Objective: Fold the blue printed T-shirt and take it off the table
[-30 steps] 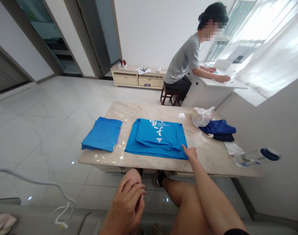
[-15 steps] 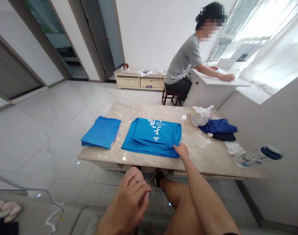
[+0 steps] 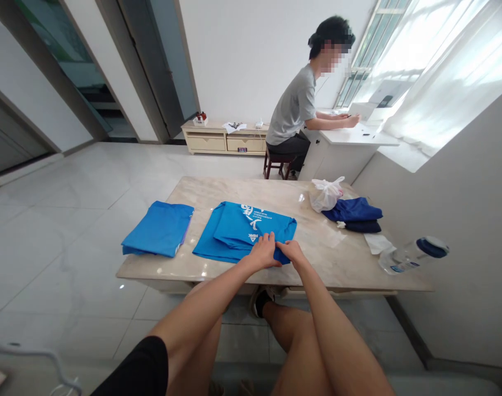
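Observation:
A bright blue shirt with white print point(image 3: 234, 228) lies partly folded in the middle of the marble table point(image 3: 345, 264). Both my hands meet at its near right corner. My left hand point(image 3: 263, 251) lies on the cloth with its fingers curled over the edge. Just to its right, my right hand point(image 3: 291, 250) pinches the same corner, and a small fold of blue cloth shows between the two. A second blue shirt point(image 3: 158, 228), folded into a neat rectangle, sits apart at the table's left end.
At the table's right end are a white plastic bag point(image 3: 325, 193), folded navy clothes point(image 3: 353, 212), a white paper point(image 3: 376, 242) and a lying water bottle point(image 3: 413, 254). Beyond the table, another person point(image 3: 294, 110) sits at a white desk point(image 3: 358, 135). A low cabinet point(image 3: 221, 138) stands against the far wall.
My left hand has left my knee and reached forward onto the shirt beside my right hand. My right hand has shifted slightly left along the near edge. The view has tilted and shifted.

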Tool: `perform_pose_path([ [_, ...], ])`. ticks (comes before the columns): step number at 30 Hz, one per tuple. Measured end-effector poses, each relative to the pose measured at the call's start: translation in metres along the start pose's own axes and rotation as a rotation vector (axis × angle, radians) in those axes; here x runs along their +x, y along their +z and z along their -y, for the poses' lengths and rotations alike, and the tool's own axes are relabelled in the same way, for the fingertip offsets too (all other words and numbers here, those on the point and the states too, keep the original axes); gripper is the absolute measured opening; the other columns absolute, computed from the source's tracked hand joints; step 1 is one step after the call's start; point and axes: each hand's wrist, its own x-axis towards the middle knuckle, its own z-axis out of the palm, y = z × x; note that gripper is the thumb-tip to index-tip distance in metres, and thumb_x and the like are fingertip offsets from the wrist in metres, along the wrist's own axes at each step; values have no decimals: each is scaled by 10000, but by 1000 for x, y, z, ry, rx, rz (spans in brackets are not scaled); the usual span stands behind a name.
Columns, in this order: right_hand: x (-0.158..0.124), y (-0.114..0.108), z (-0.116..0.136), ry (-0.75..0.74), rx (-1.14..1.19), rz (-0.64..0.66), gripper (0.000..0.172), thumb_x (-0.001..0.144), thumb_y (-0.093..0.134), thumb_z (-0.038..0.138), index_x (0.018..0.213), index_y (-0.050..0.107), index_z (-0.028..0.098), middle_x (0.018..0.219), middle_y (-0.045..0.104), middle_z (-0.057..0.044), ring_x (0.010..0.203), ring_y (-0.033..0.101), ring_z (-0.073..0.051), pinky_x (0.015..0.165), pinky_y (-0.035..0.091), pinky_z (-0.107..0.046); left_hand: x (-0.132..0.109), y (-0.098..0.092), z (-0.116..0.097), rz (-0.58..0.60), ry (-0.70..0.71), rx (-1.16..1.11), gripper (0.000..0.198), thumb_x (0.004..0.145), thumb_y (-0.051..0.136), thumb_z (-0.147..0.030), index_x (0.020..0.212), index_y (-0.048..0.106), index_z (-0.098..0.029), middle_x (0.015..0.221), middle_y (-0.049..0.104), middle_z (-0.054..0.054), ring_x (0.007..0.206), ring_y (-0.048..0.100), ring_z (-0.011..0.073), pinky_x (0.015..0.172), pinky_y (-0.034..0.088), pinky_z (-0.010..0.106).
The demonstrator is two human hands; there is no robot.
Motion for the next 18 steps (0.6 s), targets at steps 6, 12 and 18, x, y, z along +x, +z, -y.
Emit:
perform_pose_path([
  [6,-10,7,4,60,224,226,213,785,735,398,725,682,200,708,659,-31,703,573,-194,629,440,-305,19,34,18,49,13,-102,1075,767,947,-503,1642,421,-165,1526,652,227,1424,635,429,1133,540,473],
  [12,-7,-7,-2,91,520,414,366,801,676,478,988,798,188,974,786,-87,908,698,-228,786,536,-323,31,36,28,51,-153,-200,631,865,849,-509,1365,641,-185,1355,764,204,1273,736,405,991,584,423],
  [18,-4,-15,-10,43,739,617,452,855,686,497,1139,828,174,1196,818,-155,1207,725,-312,1123,510,-439,39,45,41,34,-273,-486,631,778,913,-513,1264,713,-163,1311,793,204,1242,747,395,963,580,389],
])
